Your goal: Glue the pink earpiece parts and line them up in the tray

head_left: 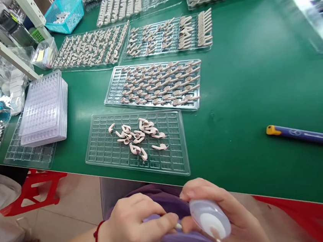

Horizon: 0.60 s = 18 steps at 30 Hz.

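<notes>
Desk (247, 89): green, matt, smooth. Trays (107, 150): clear plastic, glossy, thin. Pink parts (136, 137): matt, prob. plastic. Small round tub (210, 218): translucent plastic w/ glossy sheen. Cutter (305, 135): blue plastic, smooth, yellow tip. Basket (65, 13): teal plastic mesh.

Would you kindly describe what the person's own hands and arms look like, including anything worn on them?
Both hands are bare, without gloves. The left hand has a thin red cord bracelet around its wrist, and its forearm is uncovered, no sleeve in view. The right hand shows no rings; its wrist is out of frame.
</notes>
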Motion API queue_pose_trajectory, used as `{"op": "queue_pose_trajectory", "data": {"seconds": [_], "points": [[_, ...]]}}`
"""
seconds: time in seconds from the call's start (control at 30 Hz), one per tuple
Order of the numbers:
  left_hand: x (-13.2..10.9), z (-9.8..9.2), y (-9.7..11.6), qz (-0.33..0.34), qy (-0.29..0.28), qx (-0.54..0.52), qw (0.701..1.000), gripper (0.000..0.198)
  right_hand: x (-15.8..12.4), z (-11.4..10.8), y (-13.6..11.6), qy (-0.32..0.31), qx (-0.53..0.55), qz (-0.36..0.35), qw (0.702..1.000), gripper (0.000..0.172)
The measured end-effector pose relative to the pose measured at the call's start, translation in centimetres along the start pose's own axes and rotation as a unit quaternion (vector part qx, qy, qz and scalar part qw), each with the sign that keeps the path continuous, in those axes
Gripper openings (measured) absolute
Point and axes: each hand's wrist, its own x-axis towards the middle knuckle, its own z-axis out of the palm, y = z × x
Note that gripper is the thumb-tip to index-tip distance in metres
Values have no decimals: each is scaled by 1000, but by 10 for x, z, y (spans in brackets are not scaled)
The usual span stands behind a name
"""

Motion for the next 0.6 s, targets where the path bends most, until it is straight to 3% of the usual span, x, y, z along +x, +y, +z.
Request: {"op": "queue_pose_trajectory", "data": {"seconds": [0.23,0.37,0.47,0.6], "points": [[-2,1,1,20,15,17,1000,34,2,5,-2,13,4,-10,1000,29],[3,-2,-7,-14,36,-10,999,24,3,2,-1,31,-35,-8,999,24],[24,-20,-34,-87,113,-28,989,10,5,-5,5,88,-103,4,991,21],[79,-62,-100,-150,217,38,964,8,11,-15,17,133,-170,-2,976,23]]}}
